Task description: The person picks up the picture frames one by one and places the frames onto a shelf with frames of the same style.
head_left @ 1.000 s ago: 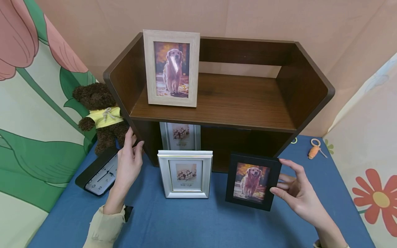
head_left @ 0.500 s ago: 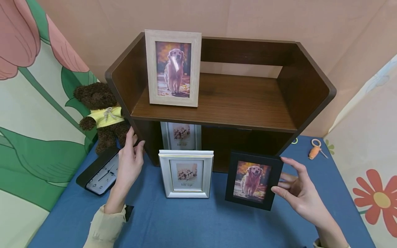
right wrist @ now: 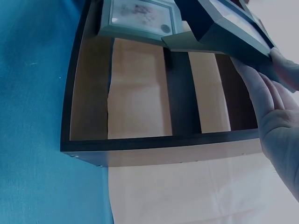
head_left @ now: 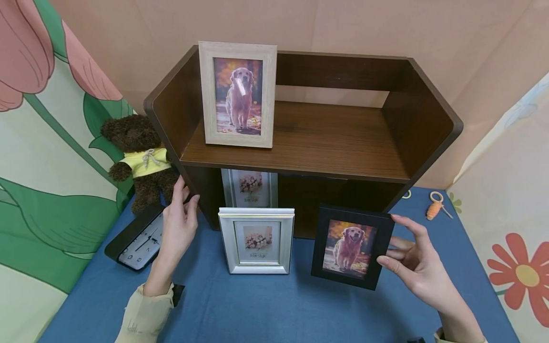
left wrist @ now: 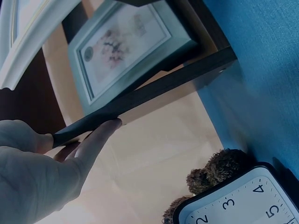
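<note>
My left hand (head_left: 177, 228) grips the front edge of the side panel of a dark brown two-tier shelf (head_left: 334, 138). In the left wrist view the thumb and fingers (left wrist: 96, 142) lie on opposite faces of that panel. My right hand (head_left: 422, 271) pinches the right edge of a black picture frame (head_left: 349, 247) with a dog photo, held tilted before the lower tier. Beside it, in front of the shelf, is a silver picture frame (head_left: 257, 243). Another silver frame (head_left: 250, 188) is in the lower tier, partly hidden. A pale wood frame (head_left: 238, 95) stands on the upper tier, at left.
Left of the shelf sits a brown teddy bear (head_left: 139, 157) in a yellow top. A black-rimmed clock (head_left: 141, 243) leans before it, near my left wrist. An orange carrot-like toy (head_left: 435, 207) with a ring lies at right on the blue cloth (head_left: 240, 309).
My right hand has shifted slightly up and right, lifting the black picture frame's right side a little. The left hand keeps its grip on the shelf panel.
</note>
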Action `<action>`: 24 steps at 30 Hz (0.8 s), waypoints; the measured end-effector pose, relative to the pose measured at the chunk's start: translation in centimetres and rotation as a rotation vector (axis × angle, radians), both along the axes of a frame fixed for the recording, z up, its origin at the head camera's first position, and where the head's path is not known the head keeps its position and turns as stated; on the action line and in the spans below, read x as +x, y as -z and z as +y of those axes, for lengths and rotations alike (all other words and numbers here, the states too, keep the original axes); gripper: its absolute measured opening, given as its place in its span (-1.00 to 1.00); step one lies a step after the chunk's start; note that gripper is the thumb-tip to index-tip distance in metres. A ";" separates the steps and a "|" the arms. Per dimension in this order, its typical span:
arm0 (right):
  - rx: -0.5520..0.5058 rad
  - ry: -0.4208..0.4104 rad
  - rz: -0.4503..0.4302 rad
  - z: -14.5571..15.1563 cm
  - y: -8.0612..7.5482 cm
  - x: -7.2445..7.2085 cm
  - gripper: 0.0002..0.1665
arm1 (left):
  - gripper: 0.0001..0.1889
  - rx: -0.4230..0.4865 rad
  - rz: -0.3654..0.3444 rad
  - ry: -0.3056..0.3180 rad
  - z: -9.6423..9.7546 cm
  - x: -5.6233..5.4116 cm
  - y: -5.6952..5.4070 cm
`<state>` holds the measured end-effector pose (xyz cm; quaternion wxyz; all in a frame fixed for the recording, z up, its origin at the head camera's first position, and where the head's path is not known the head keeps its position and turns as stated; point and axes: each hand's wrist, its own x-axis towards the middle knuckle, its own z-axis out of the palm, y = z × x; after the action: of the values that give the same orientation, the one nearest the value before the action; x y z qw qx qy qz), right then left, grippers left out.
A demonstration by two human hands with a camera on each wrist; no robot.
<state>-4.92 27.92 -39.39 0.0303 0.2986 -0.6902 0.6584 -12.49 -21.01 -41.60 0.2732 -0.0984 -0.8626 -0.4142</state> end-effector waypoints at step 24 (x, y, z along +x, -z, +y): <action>0.016 0.053 0.014 -0.2 -0.8 0.1 0.19 | -0.33 0.012 -0.017 0.000 0.0 0.0 0.0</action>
<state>-4.78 27.75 -38.61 0.0504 0.2849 -0.7030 0.6497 -12.45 -20.99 -41.62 0.2666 -0.0932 -0.8624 -0.4202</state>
